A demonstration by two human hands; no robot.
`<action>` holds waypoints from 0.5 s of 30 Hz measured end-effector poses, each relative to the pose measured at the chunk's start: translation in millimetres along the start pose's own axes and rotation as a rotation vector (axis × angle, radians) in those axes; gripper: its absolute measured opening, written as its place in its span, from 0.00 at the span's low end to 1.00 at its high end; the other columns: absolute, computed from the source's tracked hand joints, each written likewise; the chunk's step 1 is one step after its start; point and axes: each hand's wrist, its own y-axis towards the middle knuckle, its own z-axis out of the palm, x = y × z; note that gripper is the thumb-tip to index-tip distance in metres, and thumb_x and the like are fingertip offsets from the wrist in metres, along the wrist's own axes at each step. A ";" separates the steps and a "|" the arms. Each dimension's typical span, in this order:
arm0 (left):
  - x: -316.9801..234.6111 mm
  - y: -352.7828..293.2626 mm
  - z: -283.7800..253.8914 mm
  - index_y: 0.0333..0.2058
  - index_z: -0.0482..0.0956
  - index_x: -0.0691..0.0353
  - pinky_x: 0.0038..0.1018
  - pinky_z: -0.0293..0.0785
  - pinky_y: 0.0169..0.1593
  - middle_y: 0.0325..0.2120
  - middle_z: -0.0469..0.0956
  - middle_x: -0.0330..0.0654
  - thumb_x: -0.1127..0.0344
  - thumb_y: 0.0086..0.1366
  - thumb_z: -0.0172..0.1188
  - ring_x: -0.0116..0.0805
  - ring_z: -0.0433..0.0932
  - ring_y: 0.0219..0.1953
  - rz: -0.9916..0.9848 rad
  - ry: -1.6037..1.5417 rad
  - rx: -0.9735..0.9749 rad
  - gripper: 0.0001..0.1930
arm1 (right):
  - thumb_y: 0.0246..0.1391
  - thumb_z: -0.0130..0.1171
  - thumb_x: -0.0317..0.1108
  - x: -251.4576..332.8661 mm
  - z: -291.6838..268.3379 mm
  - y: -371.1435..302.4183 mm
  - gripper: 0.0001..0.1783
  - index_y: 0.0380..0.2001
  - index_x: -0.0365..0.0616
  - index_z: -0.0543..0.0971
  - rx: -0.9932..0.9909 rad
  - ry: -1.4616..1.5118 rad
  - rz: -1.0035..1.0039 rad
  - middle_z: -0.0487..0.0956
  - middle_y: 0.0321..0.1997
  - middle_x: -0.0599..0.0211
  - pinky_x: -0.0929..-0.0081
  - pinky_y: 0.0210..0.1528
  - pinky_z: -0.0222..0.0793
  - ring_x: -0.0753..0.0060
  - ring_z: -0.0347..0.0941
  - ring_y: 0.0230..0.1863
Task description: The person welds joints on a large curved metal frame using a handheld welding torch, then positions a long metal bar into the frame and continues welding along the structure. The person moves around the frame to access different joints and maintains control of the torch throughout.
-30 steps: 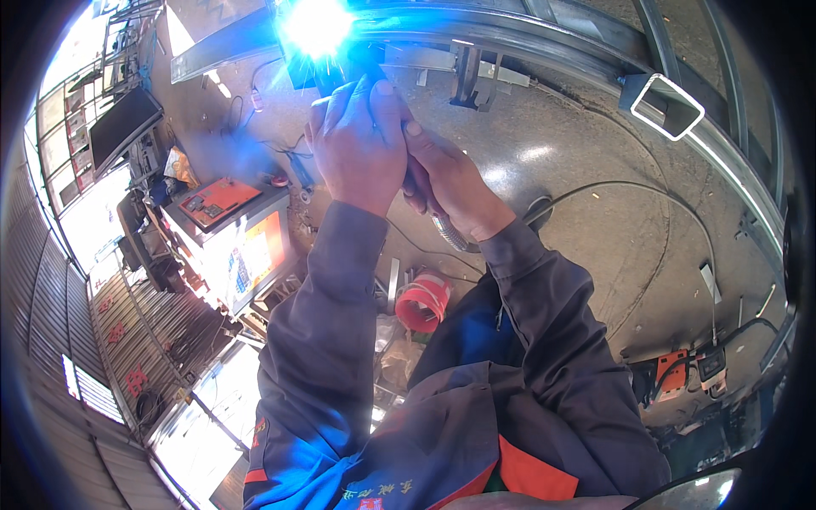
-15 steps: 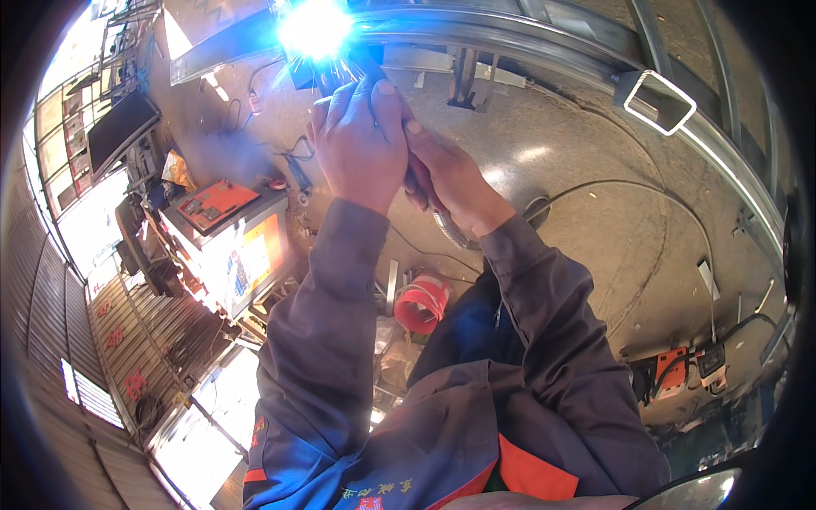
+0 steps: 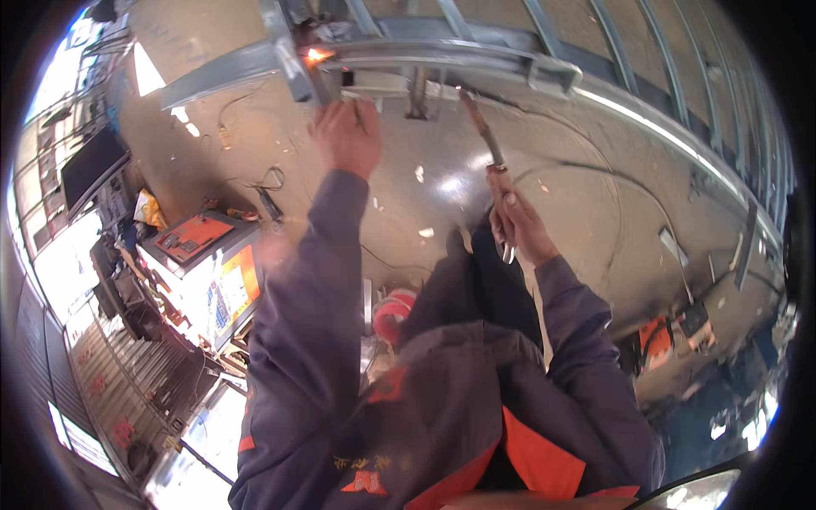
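With our left hand (image 3: 347, 136) resting loosely open beside the glowing weld (image 3: 316, 55) on the steel frame (image 3: 442, 58), we risk a burn, while our right hand (image 3: 520, 223) grips the electrode holder (image 3: 486, 140) nearby.

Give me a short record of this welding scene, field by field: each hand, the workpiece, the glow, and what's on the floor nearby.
left hand: raised to the grey steel frame, at or just below its rail
right hand: gripping the electrode holder, rod pointing up toward the frame
rod tip: apart from the frame, no arc
glow: small orange hot spot on the frame joint
floor: white and orange welding machine on the person's left, red reel, cable
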 end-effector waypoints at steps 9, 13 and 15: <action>7.9 -4.9 12.7 0.22 0.80 0.55 0.45 0.69 0.44 0.27 0.82 0.37 0.53 0.66 0.56 0.46 0.78 0.40 0.028 0.044 -0.002 0.17 | 0.70 0.45 0.59 -111.4 -100.1 -107.8 0.27 0.53 0.46 0.69 -0.688 0.113 0.045 0.74 0.29 0.69 0.79 0.25 0.67 0.77 0.71 0.25; 5.3 -5.3 10.4 0.22 0.79 0.55 0.45 0.69 0.44 0.26 0.81 0.35 0.53 0.66 0.56 0.46 0.77 0.40 0.005 0.068 0.016 0.17 | 0.66 0.55 0.49 -140.9 -110.6 -112.6 0.24 0.56 0.45 0.69 -0.839 0.121 -0.039 0.74 0.33 0.70 0.76 0.31 0.71 0.78 0.72 0.29; 4.2 -6.3 9.3 0.21 0.79 0.55 0.45 0.69 0.44 0.25 0.80 0.36 0.54 0.66 0.56 0.47 0.77 0.39 0.020 0.073 0.003 0.17 | 0.63 0.58 0.46 -156.0 -110.9 -110.1 0.25 0.56 0.43 0.69 -0.898 -0.010 -0.035 0.75 0.33 0.69 0.75 0.32 0.71 0.77 0.73 0.29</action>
